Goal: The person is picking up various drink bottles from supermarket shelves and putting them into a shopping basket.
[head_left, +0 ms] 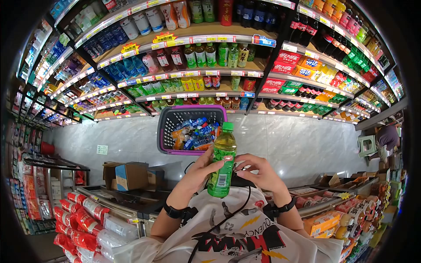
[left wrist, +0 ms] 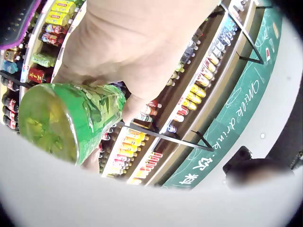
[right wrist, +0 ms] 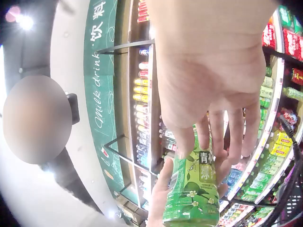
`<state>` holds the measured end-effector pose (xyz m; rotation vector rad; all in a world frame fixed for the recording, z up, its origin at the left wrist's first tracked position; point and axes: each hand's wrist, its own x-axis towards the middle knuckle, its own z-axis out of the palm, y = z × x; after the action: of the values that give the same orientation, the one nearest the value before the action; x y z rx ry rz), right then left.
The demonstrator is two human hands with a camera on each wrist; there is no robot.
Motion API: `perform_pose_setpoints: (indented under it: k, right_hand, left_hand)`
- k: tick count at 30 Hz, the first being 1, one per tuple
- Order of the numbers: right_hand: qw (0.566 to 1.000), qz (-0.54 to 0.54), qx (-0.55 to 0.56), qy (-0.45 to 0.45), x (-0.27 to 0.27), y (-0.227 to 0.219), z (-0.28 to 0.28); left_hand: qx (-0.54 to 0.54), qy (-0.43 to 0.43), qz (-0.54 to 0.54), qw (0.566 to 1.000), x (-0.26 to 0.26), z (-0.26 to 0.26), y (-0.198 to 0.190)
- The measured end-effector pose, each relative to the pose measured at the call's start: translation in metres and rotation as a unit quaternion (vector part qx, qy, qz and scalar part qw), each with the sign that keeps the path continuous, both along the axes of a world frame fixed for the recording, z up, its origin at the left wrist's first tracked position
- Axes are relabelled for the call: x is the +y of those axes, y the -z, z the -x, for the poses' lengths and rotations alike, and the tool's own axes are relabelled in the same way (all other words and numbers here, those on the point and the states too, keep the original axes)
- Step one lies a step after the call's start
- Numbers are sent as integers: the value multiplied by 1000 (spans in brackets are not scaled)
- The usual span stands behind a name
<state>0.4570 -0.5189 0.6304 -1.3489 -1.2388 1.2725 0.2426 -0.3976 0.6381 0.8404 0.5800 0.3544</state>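
Note:
A bottle of green tea (head_left: 225,150) with a green cap stands nearly upright before the chest in the head view. My left hand (head_left: 196,172) grips it from the left, thumb across the front of the label. The left wrist view shows its base and green side (left wrist: 92,111) below the palm. On the other side, my right hand (head_left: 262,172) has its fingertips right at the bottle, fingers loosely bent. From the right wrist, the right hand's fingers (right wrist: 215,127) reach down over the label, largely straight, while left-hand fingers wrap the bottle behind.
Beyond the hands, a grey shopping basket (head_left: 164,131) with a purple rim holds several bottles on the tiled floor (head_left: 131,133). Drink shelves (head_left: 188,94) curve across the back. Cardboard boxes (head_left: 131,175) are at left, a stool (head_left: 366,144) at right.

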Motion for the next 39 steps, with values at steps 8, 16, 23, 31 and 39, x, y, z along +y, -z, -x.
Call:
perform_pose_setpoints:
  k: [8,16,23,31,39]
  right_hand:
    - [994,59,65,70,-8,24,1]
    - [967,20,236,95,-19,16,-18]
    - [966,9,236,103,-20,22,-22]
    - [968,-3,230,104,-19,18,-22]
    - [969,-14,224,101,-19,18,-20]
  left_hand:
    - [7,61,-249,967,-6,-14,-8]
    - [1,118,-272,955,1,-21,-26]
    - [38,99,-373,922,-2,-22,-30]
    - [37,86,-353,931,-3,-18,-18]
    - [49,83,-357,929,-3,-15,-17]
